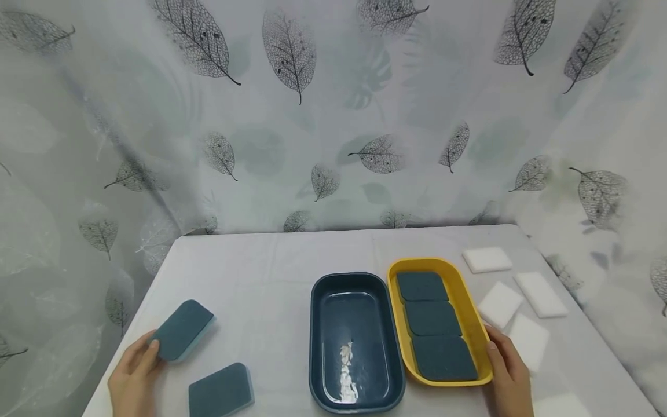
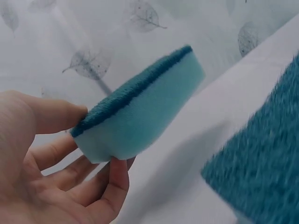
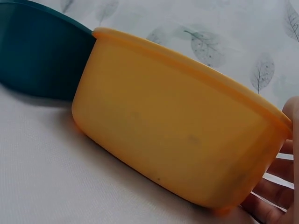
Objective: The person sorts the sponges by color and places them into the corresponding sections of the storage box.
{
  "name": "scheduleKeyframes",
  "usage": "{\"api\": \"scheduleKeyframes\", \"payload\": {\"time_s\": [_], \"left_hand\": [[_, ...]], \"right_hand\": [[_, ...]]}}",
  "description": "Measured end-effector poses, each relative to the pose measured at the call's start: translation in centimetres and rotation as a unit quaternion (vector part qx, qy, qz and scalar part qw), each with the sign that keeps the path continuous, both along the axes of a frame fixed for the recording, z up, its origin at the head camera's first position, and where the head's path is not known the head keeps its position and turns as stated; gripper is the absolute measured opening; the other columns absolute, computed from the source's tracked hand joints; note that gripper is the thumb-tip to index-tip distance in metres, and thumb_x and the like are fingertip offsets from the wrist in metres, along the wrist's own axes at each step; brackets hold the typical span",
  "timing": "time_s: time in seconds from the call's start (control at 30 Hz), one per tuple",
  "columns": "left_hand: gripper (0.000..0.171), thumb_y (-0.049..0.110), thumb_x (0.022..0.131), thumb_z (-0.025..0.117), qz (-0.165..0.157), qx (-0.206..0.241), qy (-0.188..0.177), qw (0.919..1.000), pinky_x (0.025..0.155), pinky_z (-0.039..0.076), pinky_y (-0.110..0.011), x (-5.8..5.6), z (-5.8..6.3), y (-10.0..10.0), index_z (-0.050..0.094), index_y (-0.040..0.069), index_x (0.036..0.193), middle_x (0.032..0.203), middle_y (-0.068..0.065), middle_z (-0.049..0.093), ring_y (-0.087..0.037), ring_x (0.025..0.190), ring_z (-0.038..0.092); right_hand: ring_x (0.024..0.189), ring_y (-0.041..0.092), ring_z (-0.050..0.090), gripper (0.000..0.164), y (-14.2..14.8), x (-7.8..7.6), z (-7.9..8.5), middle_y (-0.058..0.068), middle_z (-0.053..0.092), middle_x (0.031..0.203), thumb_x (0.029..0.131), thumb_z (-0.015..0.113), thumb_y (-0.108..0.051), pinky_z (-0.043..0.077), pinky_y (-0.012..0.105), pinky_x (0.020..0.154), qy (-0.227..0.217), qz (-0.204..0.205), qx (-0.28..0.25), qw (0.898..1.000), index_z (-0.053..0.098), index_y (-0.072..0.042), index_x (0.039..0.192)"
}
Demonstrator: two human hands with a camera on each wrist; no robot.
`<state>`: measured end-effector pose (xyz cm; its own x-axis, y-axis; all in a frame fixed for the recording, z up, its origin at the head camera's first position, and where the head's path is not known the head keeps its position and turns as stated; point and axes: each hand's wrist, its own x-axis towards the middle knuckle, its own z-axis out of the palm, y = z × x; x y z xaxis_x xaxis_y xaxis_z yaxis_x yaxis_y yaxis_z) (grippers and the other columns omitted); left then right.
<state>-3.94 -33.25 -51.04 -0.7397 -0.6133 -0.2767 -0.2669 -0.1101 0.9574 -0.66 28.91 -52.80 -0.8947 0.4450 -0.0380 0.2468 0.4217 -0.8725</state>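
In the head view my left hand [image 1: 136, 370] holds a dark teal sponge [image 1: 183, 329] at one end. The left wrist view shows this sponge [image 2: 140, 107] tilted above the table, its dark scouring layer up and pale foam below, with the thumb and fingers pinching it. A second teal sponge [image 1: 220, 391] lies beside that hand. On the right, my right hand [image 1: 508, 370] grips the side of a yellow tub [image 1: 482, 362], thumb at its rim and fingers along the outer wall. Three teal sponges [image 1: 433, 318] lie in a row inside this tub.
A dark blue tub [image 1: 356, 341] stands left of the yellow one, close against it, with nothing inside. Several white sponge blocks [image 1: 541, 294] lie along the right side of the white-covered table [image 1: 260, 278]. A leaf-patterned curtain [image 1: 323, 127] hangs behind the table.
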Motion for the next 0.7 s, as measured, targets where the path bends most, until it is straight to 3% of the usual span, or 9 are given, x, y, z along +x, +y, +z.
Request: {"api": "scheduleKeyframes", "payload": {"time_s": [0.13,0.43,0.6,0.7], "left_hand": [[0.056,0.029,0.100,0.070,-0.011,0.023,0.033,0.9991,0.082,0.054,-0.007,0.4,0.9,1.1,0.051,0.011,0.150,0.126,0.013,0.054,0.011,0.103,0.061],[0.058,0.031,0.101,0.070,-0.088,0.003,0.054,0.9947,0.085,0.056,-0.010,-0.4,4.3,4.7,0.049,0.011,0.151,0.125,0.009,0.059,0.005,0.111,0.063],[0.048,0.030,0.106,0.061,-0.163,0.011,0.093,0.9822,0.082,0.062,-0.024,-0.3,6.0,6.9,0.049,0.007,0.147,0.120,0.012,0.066,-0.001,0.106,0.072],[0.045,0.029,0.109,0.056,-0.190,0.013,0.115,0.9749,0.081,0.064,-0.033,-0.5,6.7,8.3,0.049,0.004,0.146,0.121,0.010,0.066,-0.009,0.104,0.075]], "right_hand": [[0.102,-0.031,0.043,0.049,0.1,0.3,-0.1,-0.044,0.043,0.116,0.112,0.045,-0.036,0.039,-0.004,0.082,0.020,0.001,0.006,1.000,0.051,-0.004,0.149],[0.101,-0.034,0.042,0.047,0.2,0.3,-0.3,-0.049,0.043,0.112,0.112,0.045,-0.030,0.037,-0.005,0.083,0.045,-0.009,0.003,0.999,0.052,0.002,0.146],[0.096,-0.032,0.046,0.048,0.0,0.1,-0.4,-0.050,0.042,0.109,0.113,0.044,-0.029,0.041,-0.002,0.077,0.044,-0.007,-0.002,0.999,0.051,0.004,0.146],[0.092,-0.029,0.049,0.050,-0.1,0.0,-0.4,-0.050,0.043,0.108,0.113,0.043,-0.031,0.045,0.001,0.073,0.036,-0.004,-0.018,0.999,0.049,0.005,0.147]]}}
